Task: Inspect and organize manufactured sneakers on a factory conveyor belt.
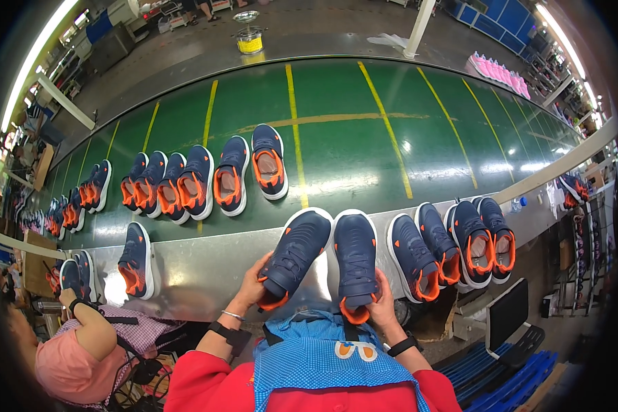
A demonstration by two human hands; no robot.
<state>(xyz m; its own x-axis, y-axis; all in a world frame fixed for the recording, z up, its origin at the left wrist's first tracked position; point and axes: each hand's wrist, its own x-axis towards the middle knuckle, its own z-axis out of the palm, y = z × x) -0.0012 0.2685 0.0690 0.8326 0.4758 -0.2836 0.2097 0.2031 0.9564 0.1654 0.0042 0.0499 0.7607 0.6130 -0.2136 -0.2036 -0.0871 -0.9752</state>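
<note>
Two navy sneakers with orange lining and white soles are in front of me, toes pointing away and nearly touching. My left hand (255,278) grips the heel of the left sneaker (296,250), which tilts to the right. Around the heel of the right sneaker (355,254), my right hand (383,302) is closed. Both sneakers are over the metal ledge (244,268) at the belt's near side. To the right, several matching sneakers (468,233) stand close together on the ledge. A single sneaker (136,257) stands on the ledge to the left.
Beyond the ledge runs a green conveyor belt (336,161) with yellow cross lines. A row of navy sneakers (198,182) stands on its left half. Pink shoes (499,74) stand at the far right. A co-worker (82,357) sits at the left, one hand at another sneaker pair (77,275).
</note>
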